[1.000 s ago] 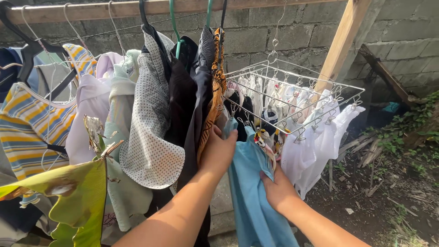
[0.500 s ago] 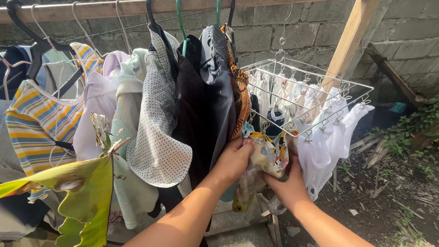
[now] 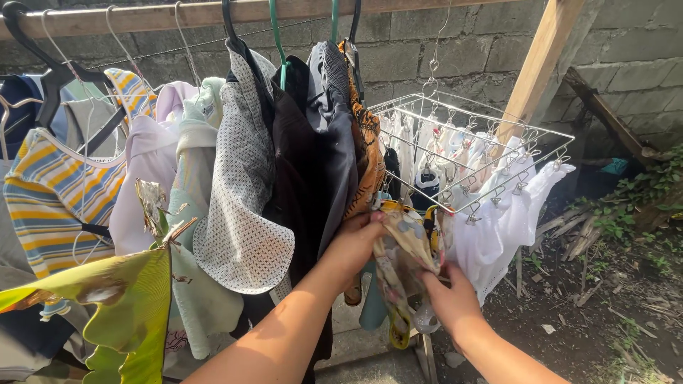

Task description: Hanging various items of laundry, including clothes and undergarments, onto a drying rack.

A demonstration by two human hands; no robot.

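Patterned cloth (image 3: pixel 402 245) — both hands' fingers grasping it | left hand (image 3: pixel 353 245) | right hand (image 3: pixel 449 299) | clip rack (image 3: pixel 469 153) edge just above

Hanger clothes (image 3: pixel 242 185) left of clip rack (image 3: pixel 469 156)

Floppy patterned cloth hanging off the clip rack

It's a thin, crumpled piece of beige fabric with yellow and grey-blue print (image 3: pixel 400 245), clipped at its top edge to the near side of the square wire clip hanger (image 3: pixel 498 124). It droops down in folds, yellow trim at the bottom. Probably underwear, hard to tell.
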